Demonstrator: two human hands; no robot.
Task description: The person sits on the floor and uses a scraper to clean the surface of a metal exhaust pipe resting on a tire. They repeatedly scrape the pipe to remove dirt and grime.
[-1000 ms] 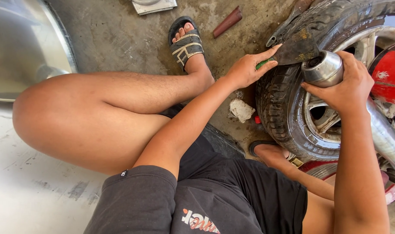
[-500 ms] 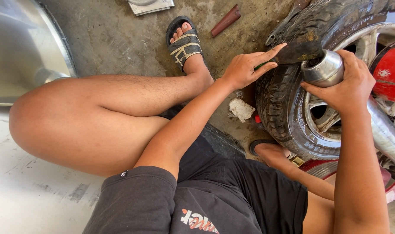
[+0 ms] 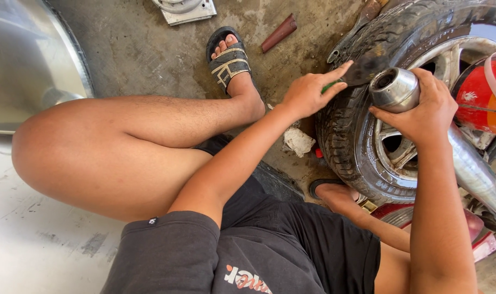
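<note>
Your right hand (image 3: 422,111) is wrapped around the end of the chrome exhaust pipe (image 3: 394,89), fingers curled over its top and thumb underneath, so the grip is closed on the pipe. The pipe's open mouth sits in front of the tyre (image 3: 346,130), over the silver wheel rim (image 3: 392,147), and its long body runs away from the tyre past your right forearm. That hold looks the same as half a second ago and a second ago.

Your left hand (image 3: 309,92) lies against the tread of the tyre on its side nearest your left foot, fingers stretched out and together, the index finger pointing at the dark mudguard edge (image 3: 368,65) above the tyre. A small green thing (image 3: 329,86) shows under the fingertips; whether you pinch it or merely cover it cannot be told. Compared with a second ago, the fingers have slid a little further up the tread toward the mudguard, and the green piece is more hidden.

A crumpled white rag (image 3: 298,141) lies on the concrete just beside the tyre, below your left wrist. Your sandalled left foot (image 3: 229,60) rests well apart from the tyre, with a brown tapered handle (image 3: 279,32) lying between foot and tyre. A red and orange container (image 3: 485,98) sits behind the wheel, just beyond your right hand.
</note>
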